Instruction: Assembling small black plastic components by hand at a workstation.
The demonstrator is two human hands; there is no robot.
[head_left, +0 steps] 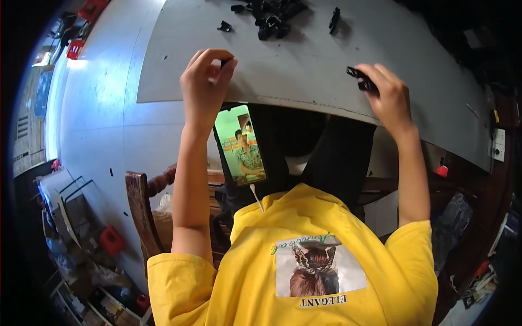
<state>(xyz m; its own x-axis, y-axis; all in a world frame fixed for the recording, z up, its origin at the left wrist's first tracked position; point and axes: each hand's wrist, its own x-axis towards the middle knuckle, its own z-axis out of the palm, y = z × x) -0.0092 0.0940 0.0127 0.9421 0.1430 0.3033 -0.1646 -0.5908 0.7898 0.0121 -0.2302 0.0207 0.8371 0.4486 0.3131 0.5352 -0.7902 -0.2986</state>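
Over the near left part of the grey table (pixel 304 81), my left hand (pixel 205 79) is closed in a pinch. A small black piece (pixel 223 63) shows between its thumb and forefinger, mostly hidden by the fingers. My right hand (pixel 389 96), farther right above the table's near edge, grips a black plastic part (pixel 365 82) with openings in it, perhaps a clip. Toward the far side lies a heap of similar black plastic parts (pixel 273 24). One loose black part (pixel 224 26) sits left of the heap, and another black part (pixel 334 20) stands to its right.
A lit phone (pixel 240 145) with a white cable (pixel 255 196) rests by my lap, below the table edge. A wooden chair (pixel 142 206) is at the left. On the right are a white socket (pixel 498 144) and a thin pale object (pixel 472 111) on the table.
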